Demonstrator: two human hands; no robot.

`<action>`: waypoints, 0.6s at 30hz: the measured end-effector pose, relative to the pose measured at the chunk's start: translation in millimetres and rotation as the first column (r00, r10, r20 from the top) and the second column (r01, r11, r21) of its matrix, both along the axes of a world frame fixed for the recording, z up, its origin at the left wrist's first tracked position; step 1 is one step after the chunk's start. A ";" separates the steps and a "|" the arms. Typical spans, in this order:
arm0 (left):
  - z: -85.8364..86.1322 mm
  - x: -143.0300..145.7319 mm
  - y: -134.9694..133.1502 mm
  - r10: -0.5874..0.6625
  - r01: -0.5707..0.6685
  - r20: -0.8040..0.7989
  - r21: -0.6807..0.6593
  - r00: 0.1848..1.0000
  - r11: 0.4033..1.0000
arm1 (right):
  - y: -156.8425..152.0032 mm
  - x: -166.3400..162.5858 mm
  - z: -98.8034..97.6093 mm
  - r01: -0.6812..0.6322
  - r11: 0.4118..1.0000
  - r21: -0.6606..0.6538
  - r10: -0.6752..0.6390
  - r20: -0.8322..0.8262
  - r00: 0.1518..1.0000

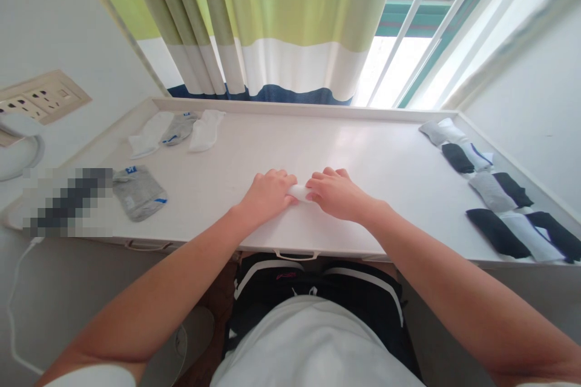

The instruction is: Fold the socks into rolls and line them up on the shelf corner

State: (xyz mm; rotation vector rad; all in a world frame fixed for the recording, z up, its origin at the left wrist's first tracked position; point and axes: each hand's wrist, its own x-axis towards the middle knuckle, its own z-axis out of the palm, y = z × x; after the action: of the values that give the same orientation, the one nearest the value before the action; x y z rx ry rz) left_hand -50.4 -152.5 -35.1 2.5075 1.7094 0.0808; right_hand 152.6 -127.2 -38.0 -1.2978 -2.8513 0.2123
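A rolled white sock [300,193] lies near the front middle of the white desktop [290,139]. My left hand [272,190] has its fingers closed around the left end of the roll. On its right end, my right hand [334,191] grips with bent fingers, and only a short white stretch shows between the two. Flat on the left are a grey sock [140,193] with blue marks, another grey sock [180,128] and two white socks, one [205,130] to its right and one [151,135] to its left.
Several rolled or folded socks in black, grey and white [499,227] line the right edge. A blurred dark object [70,202] and a white cable [13,314] are at the left. A raised rim [299,107] runs along the back, below a striped curtain [308,12].
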 end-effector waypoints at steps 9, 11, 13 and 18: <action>0.8 0.7 2.2 -0.009 0.008 -0.027 -0.045 1.000 0.999 | 4.5 -1.6 -0.1 0.064 0.981 -0.185 -0.088 -0.125 0.988; 2.4 1.5 1.3 -0.021 0.018 -0.044 -0.076 0.999 0.997 | 6.7 -3.0 2.0 0.057 0.975 -0.216 -0.089 -0.143 0.986; 4.2 1.5 2.9 -0.046 0.039 -0.063 -0.110 0.997 0.993 | 8.7 -3.3 2.2 0.056 0.970 -0.235 -0.098 -0.172 0.980; 8.4 -3.5 21.1 -0.072 0.097 0.093 -0.294 0.993 0.951 | 13.1 -0.9 -3.8 0.029 0.966 -0.257 -0.093 -0.242 0.966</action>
State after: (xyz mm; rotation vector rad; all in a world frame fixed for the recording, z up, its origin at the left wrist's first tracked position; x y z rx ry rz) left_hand -54.0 -131.4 -26.7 2.3164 1.4571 -0.0764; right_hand 151.7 -114.1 -41.8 -1.2856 -2.6285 0.7055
